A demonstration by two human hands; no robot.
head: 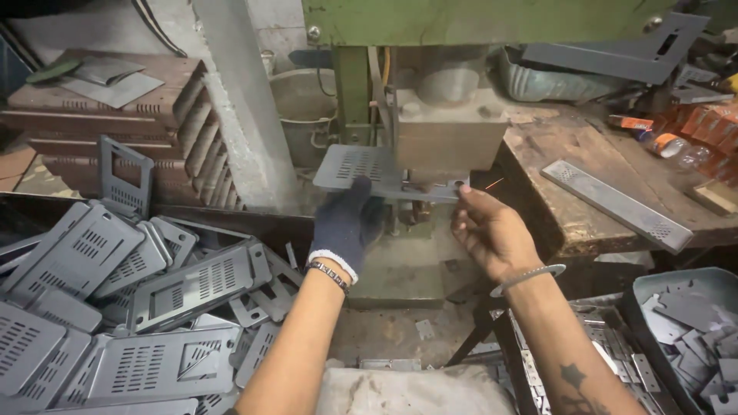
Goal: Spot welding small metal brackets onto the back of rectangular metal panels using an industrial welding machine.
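Green press frame (477, 19) overhead, grey block ram (450, 138) below it. Flat perforated sheet-metal plate (361, 169) under the ram, beside the worn wooden desk's (569, 161) left edge. Gloved left hand (346, 223) gripping its near edge, bare right hand (488, 230) pinching its right end. Best kept level, fingers outside the ram. Similar slotted plates (138, 307) heaped lower left.

- The left hand (347, 223) wears a dark navy knit glove with a white cuff; at its wrist sits a dark beaded bracelet (329, 274).
- The right hand (492, 234) is bare, with a silver bangle (527, 277) at the wrist and a dark tattoo (573, 384) on the forearm.
- The metal plate (369, 170) is grey, patterned with rows of small slots.
- The press frame (477, 19) is green.
- The pile of plates (131, 307) is grey with slotted vents.
- The workbench (569, 154) is worn brown wood.
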